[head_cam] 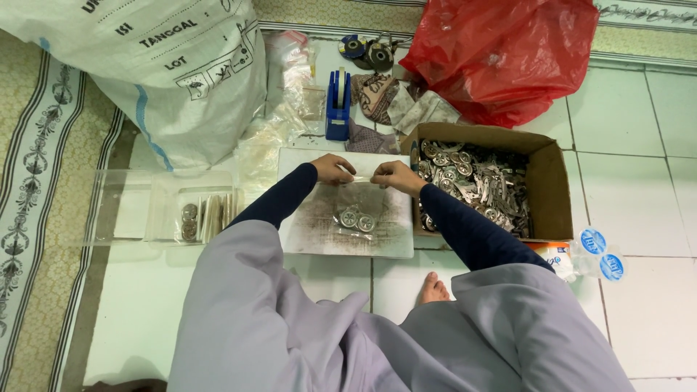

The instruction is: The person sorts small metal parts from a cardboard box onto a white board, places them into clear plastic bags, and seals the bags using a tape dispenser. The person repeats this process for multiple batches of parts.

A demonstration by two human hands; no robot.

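Hands: my left hand (332,168) and right hand (394,175), two, pinch one clear bag's (356,203) top edge.
Discs: two metal discs (356,218) inside, below my fingers.
Board: bag lies mid white board (305,229).

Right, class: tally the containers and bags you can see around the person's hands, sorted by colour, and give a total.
White woven sack: 1
Red plastic bag: 1
Brown cardboard box of metal parts: 1
Small clear plastic bag held by left hand and right hand, point: 1
Total: 4
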